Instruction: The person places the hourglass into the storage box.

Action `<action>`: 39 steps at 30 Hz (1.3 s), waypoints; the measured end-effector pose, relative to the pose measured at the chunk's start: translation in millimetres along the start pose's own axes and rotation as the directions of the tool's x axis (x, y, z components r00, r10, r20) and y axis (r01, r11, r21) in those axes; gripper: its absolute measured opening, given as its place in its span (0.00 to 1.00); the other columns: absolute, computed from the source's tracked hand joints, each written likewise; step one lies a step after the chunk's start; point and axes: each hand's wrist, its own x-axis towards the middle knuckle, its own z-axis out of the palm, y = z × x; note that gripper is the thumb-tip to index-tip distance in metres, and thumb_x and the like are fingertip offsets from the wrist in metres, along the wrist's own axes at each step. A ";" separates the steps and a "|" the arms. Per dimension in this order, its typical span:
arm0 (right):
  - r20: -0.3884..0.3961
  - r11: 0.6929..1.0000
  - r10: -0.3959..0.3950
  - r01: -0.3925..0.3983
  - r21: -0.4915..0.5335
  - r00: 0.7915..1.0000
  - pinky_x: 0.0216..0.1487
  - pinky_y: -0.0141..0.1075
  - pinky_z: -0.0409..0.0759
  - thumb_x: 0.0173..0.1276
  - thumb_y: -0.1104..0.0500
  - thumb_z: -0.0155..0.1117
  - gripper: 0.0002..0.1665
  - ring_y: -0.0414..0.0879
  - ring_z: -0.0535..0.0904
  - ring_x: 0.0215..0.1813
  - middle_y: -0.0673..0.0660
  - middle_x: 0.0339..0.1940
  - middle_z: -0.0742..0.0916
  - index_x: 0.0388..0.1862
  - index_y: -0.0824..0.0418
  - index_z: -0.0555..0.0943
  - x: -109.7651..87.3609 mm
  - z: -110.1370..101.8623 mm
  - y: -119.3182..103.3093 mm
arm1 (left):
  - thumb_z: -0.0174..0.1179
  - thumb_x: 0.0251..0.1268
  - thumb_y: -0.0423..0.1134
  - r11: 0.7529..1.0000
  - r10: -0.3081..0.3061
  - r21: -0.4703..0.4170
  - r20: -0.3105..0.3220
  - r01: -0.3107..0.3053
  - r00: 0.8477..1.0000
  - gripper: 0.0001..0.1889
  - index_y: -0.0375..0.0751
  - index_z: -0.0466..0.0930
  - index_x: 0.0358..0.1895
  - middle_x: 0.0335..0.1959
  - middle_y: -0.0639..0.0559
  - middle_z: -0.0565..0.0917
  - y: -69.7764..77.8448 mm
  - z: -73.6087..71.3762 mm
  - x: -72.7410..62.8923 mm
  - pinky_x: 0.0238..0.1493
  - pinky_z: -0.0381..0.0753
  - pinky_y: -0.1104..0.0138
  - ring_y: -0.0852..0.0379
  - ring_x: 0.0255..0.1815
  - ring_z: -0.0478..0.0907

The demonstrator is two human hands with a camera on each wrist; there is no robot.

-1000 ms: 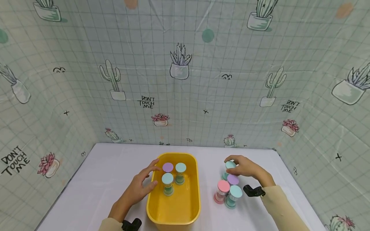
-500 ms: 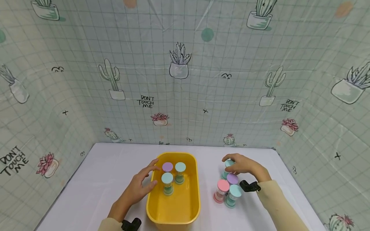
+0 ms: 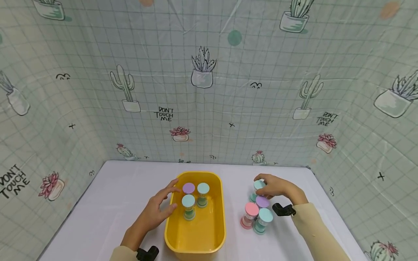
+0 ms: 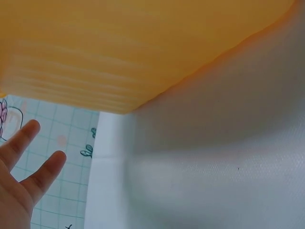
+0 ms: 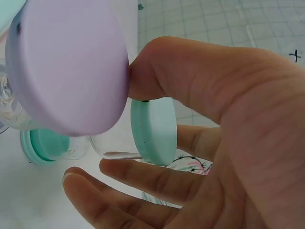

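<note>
Sand timer [image 3: 259, 185], teal-capped, one: clear-walled, at the far end of a cluster on the white surface [image 3: 104, 210]; right grip [image 3: 277, 187], mine, curled round it. Cluster-mates: one purple timer [image 3: 262, 202], one pink timer [image 3: 251, 209], one teal timer [image 3: 265, 215]. Across a gap: round-cornered yellow bin [image 3: 195, 252], one, holding two teal-capped timers [image 3: 188, 200], one purple-capped timer [image 3: 188, 188]. At its left rim: my left grip [image 3: 156, 211], fingers apart.

A pale grey-green backdrop [image 3: 156, 54], ruled in a square grid, rises behind and along both sides of a white tabletop [image 3: 85, 210]. A spiky plant in a pot [image 3: 202, 74] is printed near the centre, with a solid green dot [image 3: 234, 37] above it to the right. A branched cactus [image 3: 122, 81] is drawn farther left. Black lettering [image 3: 164, 114] (it reads "DON'T TOUCH ME") sits above a pink succulent [image 3: 180, 132].
</note>
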 end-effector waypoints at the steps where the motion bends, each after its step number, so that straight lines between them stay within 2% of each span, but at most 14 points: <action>1: -0.001 1.000 0.001 -0.001 0.004 1.000 0.41 0.42 0.88 0.66 0.58 0.70 0.37 0.47 0.84 0.38 0.73 0.55 0.79 0.70 0.70 0.70 -0.3 0.2 0.3 | 0.61 0.71 0.40 1.000 0.002 0.000 0.000 -0.002 1.000 0.18 0.50 0.77 0.62 0.80 0.45 0.66 0.2 -0.1 0.1 0.59 0.78 0.34 0.33 0.77 0.65; 4: -0.007 1.000 0.009 -0.009 0.026 1.000 0.42 0.41 0.87 0.65 0.57 0.70 0.36 0.46 0.84 0.39 0.74 0.59 0.78 0.69 0.70 0.71 -0.8 0.6 1.2 | 0.61 0.71 0.40 1.000 0.005 0.005 0.004 -0.005 1.000 0.18 0.49 0.77 0.62 0.80 0.44 0.66 0.7 -0.6 -0.1 0.59 0.77 0.33 0.32 0.76 0.66; 14: -0.022 0.997 -0.007 0.009 0.078 1.000 0.44 0.41 0.88 0.67 0.57 0.69 0.32 0.47 0.85 0.42 0.69 0.55 0.81 0.65 0.70 0.74 -2.4 2.4 5.9 | 0.60 0.73 0.44 1.000 -0.015 0.007 0.002 0.015 1.000 0.18 0.51 0.77 0.62 0.81 0.47 0.65 0.0 1.7 0.5 0.60 0.77 0.33 0.33 0.77 0.66; 20: -0.046 0.998 -0.049 0.051 0.048 0.998 0.44 0.42 0.88 0.66 0.57 0.69 0.31 0.46 0.85 0.40 0.65 0.52 0.82 0.65 0.69 0.75 -2.1 0.9 7.1 | 0.60 0.72 0.43 1.000 0.008 0.010 -0.013 -0.008 1.000 0.18 0.51 0.77 0.62 0.81 0.46 0.66 -0.2 2.2 1.6 0.60 0.78 0.34 0.34 0.77 0.66; 26: -0.042 0.996 -0.080 0.081 0.026 0.996 0.49 0.44 0.88 0.65 0.59 0.69 0.31 0.47 0.86 0.45 0.68 0.59 0.82 0.65 0.68 0.76 -3.0 -0.8 4.4 | 0.61 0.71 0.42 1.000 0.017 0.015 -0.019 -0.017 1.000 0.18 0.51 0.77 0.62 0.80 0.46 0.66 0.7 2.3 1.6 0.59 0.78 0.35 0.34 0.76 0.67; 32: -0.041 0.995 -0.101 0.101 -0.002 0.994 0.56 0.53 0.84 0.65 0.58 0.69 0.30 0.50 0.87 0.49 0.71 0.64 0.81 0.66 0.64 0.77 -4.4 -2.4 -0.6 | 0.61 0.71 0.42 1.000 0.009 0.014 -0.016 -0.009 1.000 0.18 0.50 0.77 0.62 0.80 0.46 0.66 2.1 2.0 0.7 0.60 0.78 0.35 0.34 0.77 0.67; 34: -0.045 0.995 -0.104 0.105 0.002 0.994 0.56 0.55 0.84 0.65 0.57 0.69 0.30 0.50 0.88 0.49 0.70 0.63 0.81 0.66 0.62 0.77 -4.3 -2.9 -1.8 | 0.61 0.71 0.42 1.000 0.005 0.013 -0.015 -0.005 1.000 0.18 0.50 0.77 0.62 0.80 0.46 0.66 2.5 1.7 0.3 0.60 0.78 0.35 0.34 0.76 0.67; 39: -0.057 0.991 -0.134 0.135 0.017 0.989 0.53 0.51 0.86 0.66 0.56 0.68 0.31 0.53 0.89 0.46 0.63 0.53 0.86 0.68 0.61 0.75 -3.5 -6.0 -4.9 | 0.61 0.71 0.41 1.000 0.003 0.024 -0.012 -0.003 1.000 0.19 0.49 0.77 0.63 0.80 0.46 0.66 2.7 0.7 -0.1 0.60 0.78 0.36 0.35 0.76 0.67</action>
